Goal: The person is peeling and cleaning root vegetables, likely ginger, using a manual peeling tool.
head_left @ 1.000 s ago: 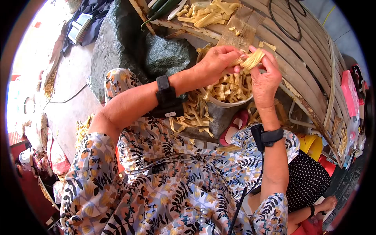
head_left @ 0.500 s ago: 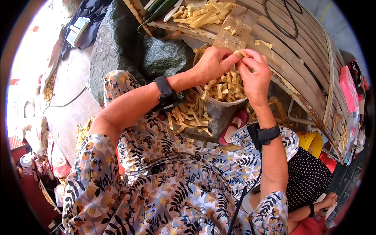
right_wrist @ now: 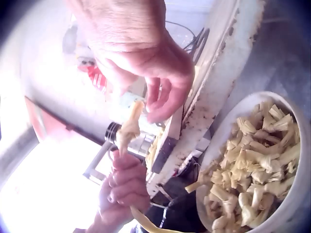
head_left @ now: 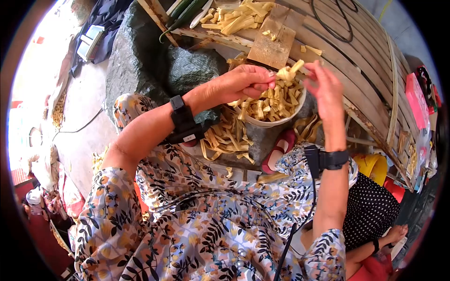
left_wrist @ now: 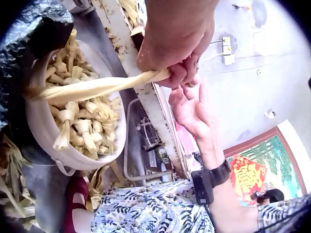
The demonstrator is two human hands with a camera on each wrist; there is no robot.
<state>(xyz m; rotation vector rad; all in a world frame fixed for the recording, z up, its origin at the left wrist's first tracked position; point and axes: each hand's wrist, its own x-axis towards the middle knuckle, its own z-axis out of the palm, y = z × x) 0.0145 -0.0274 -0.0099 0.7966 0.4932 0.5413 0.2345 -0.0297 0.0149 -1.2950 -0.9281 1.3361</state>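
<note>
My left hand (head_left: pixel 246 83) grips a pale yellow strip tied into a knot (head_left: pixel 287 74), its short stub pointing up past the fingertips. In the left wrist view the strip's long twisted tail (left_wrist: pixel 97 89) hangs from that fist across the bucket. My right hand (head_left: pixel 328 91) is raised beside the knot, apart from it, with loosely bent fingers and nothing between them. Below both hands stands a white bucket (head_left: pixel 300 105) filled with similar knotted pieces (right_wrist: pixel 257 170).
A slatted wooden table (head_left: pixel 323 28) with a rusty frame carries more yellow strips (head_left: pixel 239 18) and a small wooden board (head_left: pixel 273 46). Dark rocks (head_left: pixel 194 68) stand left of the bucket. Loose strips (head_left: pixel 225 136) lie on the ground, and a yellow bucket (head_left: pixel 370 168) is at right.
The two hands worked together on the yellow strip; now the right hand has let go and moved off to the right. The left hand has drawn left and down with the knotted strip.
</note>
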